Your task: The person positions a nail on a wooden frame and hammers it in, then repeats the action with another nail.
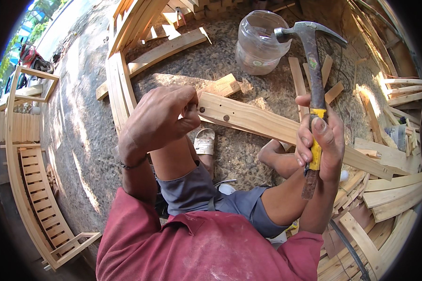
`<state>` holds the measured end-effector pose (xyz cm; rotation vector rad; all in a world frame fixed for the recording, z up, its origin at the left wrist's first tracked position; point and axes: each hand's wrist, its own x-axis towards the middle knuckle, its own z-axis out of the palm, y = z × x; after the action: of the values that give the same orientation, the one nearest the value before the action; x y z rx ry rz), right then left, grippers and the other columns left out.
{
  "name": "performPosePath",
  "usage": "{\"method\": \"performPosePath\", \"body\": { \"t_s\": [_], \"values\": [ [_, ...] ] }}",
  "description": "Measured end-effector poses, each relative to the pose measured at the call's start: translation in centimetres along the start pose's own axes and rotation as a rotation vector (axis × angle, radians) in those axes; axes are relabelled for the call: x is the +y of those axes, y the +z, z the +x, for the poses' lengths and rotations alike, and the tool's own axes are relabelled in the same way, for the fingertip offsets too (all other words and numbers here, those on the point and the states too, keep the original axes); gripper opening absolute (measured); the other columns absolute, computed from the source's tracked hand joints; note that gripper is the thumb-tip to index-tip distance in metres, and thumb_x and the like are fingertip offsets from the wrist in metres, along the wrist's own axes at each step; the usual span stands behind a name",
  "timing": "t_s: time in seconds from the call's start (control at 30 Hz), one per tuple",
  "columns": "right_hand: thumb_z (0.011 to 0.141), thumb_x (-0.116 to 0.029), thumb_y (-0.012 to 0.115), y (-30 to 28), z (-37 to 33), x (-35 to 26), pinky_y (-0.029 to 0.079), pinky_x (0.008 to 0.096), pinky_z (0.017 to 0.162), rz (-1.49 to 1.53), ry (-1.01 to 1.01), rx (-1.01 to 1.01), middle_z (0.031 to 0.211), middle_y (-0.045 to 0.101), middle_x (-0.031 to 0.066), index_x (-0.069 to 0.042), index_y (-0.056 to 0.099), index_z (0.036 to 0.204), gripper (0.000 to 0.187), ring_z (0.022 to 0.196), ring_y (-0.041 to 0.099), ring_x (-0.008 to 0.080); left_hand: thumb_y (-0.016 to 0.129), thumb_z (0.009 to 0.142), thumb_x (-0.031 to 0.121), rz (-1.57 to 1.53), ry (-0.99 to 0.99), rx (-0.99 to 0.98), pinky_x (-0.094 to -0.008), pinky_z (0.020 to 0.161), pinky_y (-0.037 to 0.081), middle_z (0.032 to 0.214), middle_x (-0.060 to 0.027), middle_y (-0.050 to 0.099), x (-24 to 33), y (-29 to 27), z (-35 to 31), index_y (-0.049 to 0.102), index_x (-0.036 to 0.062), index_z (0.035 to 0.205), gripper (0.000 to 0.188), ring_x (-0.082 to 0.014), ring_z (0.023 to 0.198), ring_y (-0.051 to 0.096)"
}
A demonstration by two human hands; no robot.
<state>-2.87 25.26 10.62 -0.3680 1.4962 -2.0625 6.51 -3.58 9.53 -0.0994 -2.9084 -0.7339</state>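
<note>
My right hand (332,140) is wrapped round the yellow grip of a hammer (314,65), held upright with its metal head at the top. The grip is worn, and bare rusty metal shows at its lower end. Below and behind the hammer, a long pale wooden board (262,121) slants across in front of my knees. Two dark round spots and some small marks show near its left end. My left hand (162,112) is closed at that end, fingers curled in a pinch. Whatever lies between those fingertips, if anything, is hidden.
A cut-open clear plastic jug (262,44) stands ahead on the rough ground. Slatted wooden frames (44,201) lie at the left, and curved wooden pieces (122,79) rise at the upper left. Loose boards (398,196) are piled at the right, near a grey container (397,136).
</note>
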Motion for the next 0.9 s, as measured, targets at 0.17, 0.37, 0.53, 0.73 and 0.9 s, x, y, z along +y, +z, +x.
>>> {"method": "performPosePath", "body": {
  "t_s": [0.17, 0.37, 0.53, 0.73, 0.9],
  "values": [
    [0.096, -0.028, 0.063, 0.0, 0.0, 0.1, 0.041, 0.0217, 0.040, 0.008, -0.002, 0.010, 0.067, 0.047, 0.0012, 0.006, 0.045, 0.128, 0.050, 0.045, 0.046, 0.0053, 0.065, 0.078, 0.005, -0.183, 0.016, 0.262, -0.0400, 0.063, 0.051, 0.075, -0.0145, 0.062, 0.0, 2.0, -0.8, 0.059, 0.0023, 0.084, 0.009, -0.0310, 0.071, 0.065],
    [0.094, -0.028, 0.063, 0.1, 0.0, 0.1, 0.040, 0.0218, 0.039, 0.011, -0.004, 0.026, 0.066, 0.047, 0.0016, 0.008, 0.044, 0.128, 0.053, 0.044, 0.046, 0.0060, 0.070, 0.079, 0.001, -0.157, -0.040, 0.480, -0.0307, 0.069, 0.053, 0.084, -0.0109, 0.064, 1.7, 4.6, -2.8, 0.062, 0.0009, 0.093, 0.017, -0.0210, 0.075, 0.066],
    [0.092, -0.030, 0.065, 0.1, -0.1, 0.2, 0.040, 0.0221, 0.039, -0.008, 0.001, 0.027, 0.065, 0.046, 0.0015, 0.010, 0.042, 0.129, 0.059, 0.043, 0.044, 0.0060, 0.077, 0.081, 0.018, -0.230, -0.057, 0.607, -0.0328, 0.065, 0.052, 0.085, -0.0075, 0.066, 1.7, 6.4, -3.0, 0.065, 0.0056, 0.101, 0.027, -0.0194, 0.076, 0.069],
    [0.097, -0.035, 0.060, -1.5, -0.2, 0.8, 0.046, 0.0238, 0.035, 0.012, -0.033, -0.093, 0.065, 0.046, 0.0035, 0.012, 0.029, 0.136, 0.069, 0.040, 0.046, 0.0075, 0.079, 0.077, 0.011, 0.003, 0.087, 0.556, -0.0329, 0.067, 0.054, 0.086, -0.0094, 0.068, 0.3, 6.1, -3.8, 0.069, 0.0026, 0.108, 0.033, -0.0205, 0.075, 0.069],
    [0.098, -0.033, 0.059, -1.0, -1.3, 1.5, 0.047, 0.0266, 0.036, 0.014, -0.045, -0.080, 0.065, 0.046, 0.0030, 0.012, 0.025, 0.137, 0.068, 0.040, 0.046, 0.0092, 0.077, 0.073, 0.001, 0.057, 0.195, 0.693, -0.0338, 0.066, 0.056, 0.079, -0.0096, 0.068, 0.8, 6.6, -5.1, 0.072, 0.0005, 0.102, 0.029, -0.0223, 0.073, 0.069]
  ]
}}
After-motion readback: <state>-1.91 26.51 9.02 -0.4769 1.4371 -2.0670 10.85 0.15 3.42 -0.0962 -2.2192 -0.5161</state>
